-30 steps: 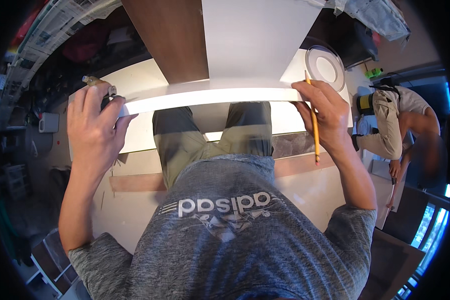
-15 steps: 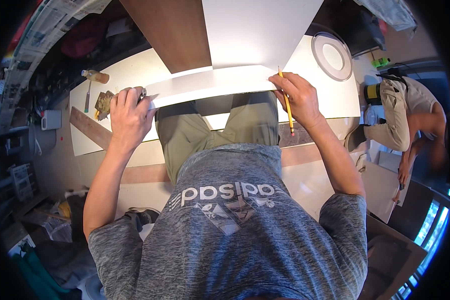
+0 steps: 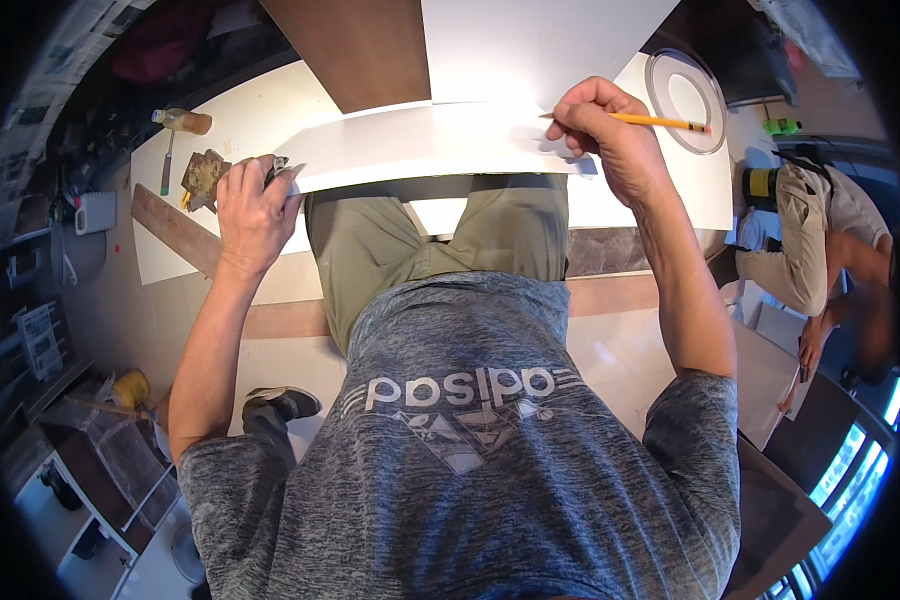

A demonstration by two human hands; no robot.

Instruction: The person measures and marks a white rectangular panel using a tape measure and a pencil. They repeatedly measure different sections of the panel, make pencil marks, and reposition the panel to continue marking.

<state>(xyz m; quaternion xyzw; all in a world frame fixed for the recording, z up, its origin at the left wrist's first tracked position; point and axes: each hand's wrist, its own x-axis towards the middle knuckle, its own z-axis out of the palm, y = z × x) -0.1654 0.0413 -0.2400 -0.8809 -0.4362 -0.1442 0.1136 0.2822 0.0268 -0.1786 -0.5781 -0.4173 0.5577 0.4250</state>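
Across my thighs lies a long white panel strip (image 3: 410,145). My left hand (image 3: 250,215) is closed at its left end, thumb at the edge. A small dark, metallic-looking object (image 3: 279,164) shows between those fingers, mostly hidden, so its kind is unclear. Over the strip's right end, my right hand (image 3: 618,135) pinches a yellow pencil (image 3: 660,121). The pencil lies nearly level, its point toward the left and its eraser end toward the right.
A brown board (image 3: 355,50) and a large white panel (image 3: 540,50) extend beyond the strip. Left are a bottle (image 3: 182,121), a slim tool (image 3: 167,170) and a brown plank (image 3: 175,232). A tape roll (image 3: 686,100) lies right. Another person (image 3: 820,220) crouches far right.
My right hand has come off the strip's right edge and moved up and right. The pencil has swung from upright to nearly level. My left hand stays at the left end.
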